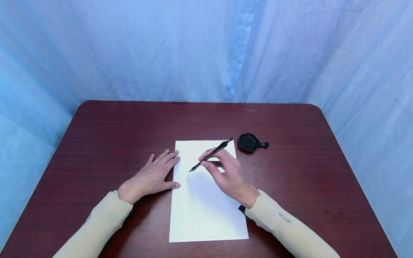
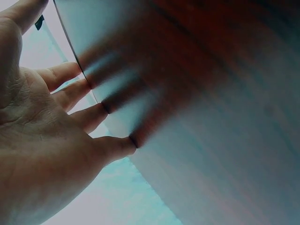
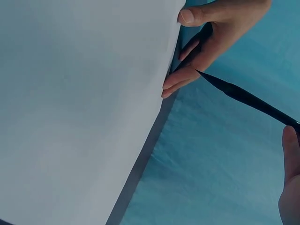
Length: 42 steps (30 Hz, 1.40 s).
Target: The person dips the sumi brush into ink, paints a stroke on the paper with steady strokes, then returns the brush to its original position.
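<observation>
A blank sheet of white paper (image 1: 206,215) lies on the dark red table. My right hand (image 1: 227,177) pinches a dark calligraphy brush (image 1: 215,152) between thumb and fingers over the paper's upper half. The brush slants, its pointed tip down to the left. In the right wrist view the dark brush tip (image 3: 215,82) stands apart from the paper. My left hand (image 1: 154,175) rests spread at the paper's left edge, thumb and fingertips over its border. In the left wrist view its fingertips (image 2: 119,146) press on the surface.
A small black flower-shaped dish (image 1: 248,142) with a short handle stands just right of the paper's top corner. Light blue curtains (image 1: 155,50) hang around the table (image 1: 106,143) at the back and sides.
</observation>
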{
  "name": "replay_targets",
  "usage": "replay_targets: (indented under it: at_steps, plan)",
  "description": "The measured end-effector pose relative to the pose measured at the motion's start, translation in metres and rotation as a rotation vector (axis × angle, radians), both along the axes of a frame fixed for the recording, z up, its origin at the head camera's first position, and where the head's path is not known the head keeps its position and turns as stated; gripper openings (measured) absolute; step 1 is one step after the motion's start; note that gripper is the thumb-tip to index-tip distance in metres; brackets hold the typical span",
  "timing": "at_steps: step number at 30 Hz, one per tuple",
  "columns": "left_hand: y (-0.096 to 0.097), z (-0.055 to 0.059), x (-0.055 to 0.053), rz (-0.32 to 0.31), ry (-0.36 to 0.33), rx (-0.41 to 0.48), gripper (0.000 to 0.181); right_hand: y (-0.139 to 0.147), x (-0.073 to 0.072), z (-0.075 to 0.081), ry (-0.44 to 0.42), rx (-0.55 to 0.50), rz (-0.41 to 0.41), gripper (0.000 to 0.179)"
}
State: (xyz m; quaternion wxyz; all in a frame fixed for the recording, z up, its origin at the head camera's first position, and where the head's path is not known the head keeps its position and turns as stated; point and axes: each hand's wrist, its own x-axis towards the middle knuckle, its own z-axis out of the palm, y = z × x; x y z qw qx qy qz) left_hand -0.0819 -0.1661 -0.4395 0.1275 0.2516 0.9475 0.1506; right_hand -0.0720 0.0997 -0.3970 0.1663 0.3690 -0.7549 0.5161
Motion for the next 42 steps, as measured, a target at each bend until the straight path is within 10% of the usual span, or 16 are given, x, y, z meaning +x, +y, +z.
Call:
replay_targets:
  at_steps: [42]
  plan:
    - [-0.003,0.003,-0.002,-0.019,-0.034,0.020,0.096,-0.029,0.002,-0.012,-0.053,0.094,0.102,0.035]
